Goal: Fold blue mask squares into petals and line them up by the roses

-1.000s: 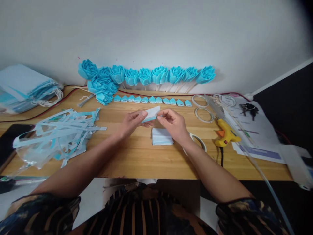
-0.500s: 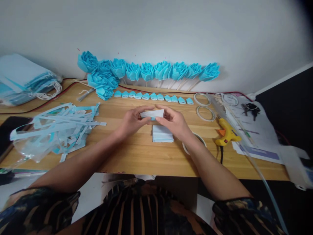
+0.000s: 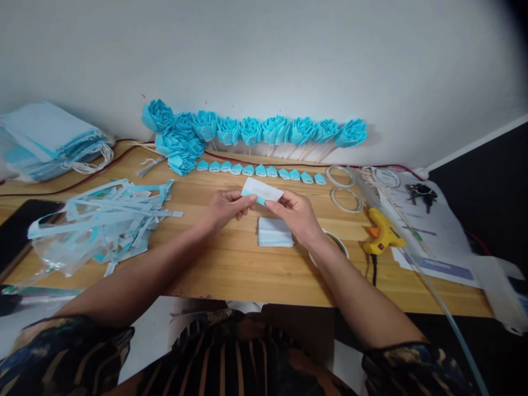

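Observation:
A small white piece of fabric (image 3: 264, 188) with a blue folded lower edge is held up between both hands over the wooden table. My left hand (image 3: 227, 209) pinches its left end, thumb at the front. At the right end, my right hand (image 3: 295, 212) grips it between thumb and fingers. A stack of white pieces (image 3: 275, 232) lies just below, beside my right wrist. Behind the hands runs a row of small folded blue pieces (image 3: 248, 170). Blue fabric flowers (image 3: 275, 130) on pale sticks lean against the wall.
Cut white and blue strips (image 3: 119, 217) are heaped left, near a dark phone (image 3: 31, 225) and a pile of masks (image 3: 49, 135). On the right are tape rolls (image 3: 346, 199), a yellow glue gun (image 3: 383, 231), keys (image 3: 423, 192) and papers (image 3: 441, 236).
The held piece has been tilted and turned, so its white face and blue lower edge show more. My fingers have moved down from its top edge. The whole view has shifted slightly.

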`<state>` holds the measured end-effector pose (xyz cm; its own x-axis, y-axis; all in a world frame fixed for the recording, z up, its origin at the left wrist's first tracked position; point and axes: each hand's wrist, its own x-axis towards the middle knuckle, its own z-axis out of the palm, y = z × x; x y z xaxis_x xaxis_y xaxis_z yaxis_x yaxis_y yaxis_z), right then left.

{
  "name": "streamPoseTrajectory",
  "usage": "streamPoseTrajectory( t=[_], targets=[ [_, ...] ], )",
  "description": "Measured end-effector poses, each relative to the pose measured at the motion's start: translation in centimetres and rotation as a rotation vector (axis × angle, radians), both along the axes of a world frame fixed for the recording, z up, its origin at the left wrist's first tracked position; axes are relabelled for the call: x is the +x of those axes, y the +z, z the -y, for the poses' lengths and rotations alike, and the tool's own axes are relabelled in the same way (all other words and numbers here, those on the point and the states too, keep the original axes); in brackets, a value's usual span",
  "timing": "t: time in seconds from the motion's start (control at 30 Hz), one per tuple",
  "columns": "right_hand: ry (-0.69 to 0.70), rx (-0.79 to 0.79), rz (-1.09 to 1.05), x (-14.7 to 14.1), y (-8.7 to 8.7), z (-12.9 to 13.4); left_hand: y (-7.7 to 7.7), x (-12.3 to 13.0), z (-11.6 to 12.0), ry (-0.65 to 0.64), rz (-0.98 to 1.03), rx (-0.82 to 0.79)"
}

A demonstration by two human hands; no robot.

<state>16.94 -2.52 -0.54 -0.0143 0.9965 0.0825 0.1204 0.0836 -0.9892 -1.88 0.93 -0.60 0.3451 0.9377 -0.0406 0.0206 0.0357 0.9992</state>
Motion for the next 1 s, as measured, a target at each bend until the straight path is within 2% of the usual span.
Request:
streamPoseTrajectory(
  t=[0.27, 0.53, 0.73, 0.9, 1.0],
  targets=[
    [0.006, -0.012, 0.009, 0.2, -0.1, 0.0, 0.1, -0.1, -0.1, -0.017, -0.041, -0.009],
    [-0.001, -0.029, 0.008, 0.1, 0.8, 0.2, 0.4, -0.1, 0.1, -0.002, -0.018, 0.009],
    [0.105, -0.065, -0.067, -0.2, 0.7, 0.3, 0.9, 0.1, 0.4, -0.021, -0.066, 0.015],
    [0.058, -0.052, -0.042, -0.1, 0.3, 0.1, 0.8, 0.0, 0.3, -0.018, -0.045, 0.028],
    [0.028, -0.045, -0.020, 0.0, 0.3, 0.1, 0.5, 0.0, 0.3, -0.020, 0.038, 0.024]
  ],
)
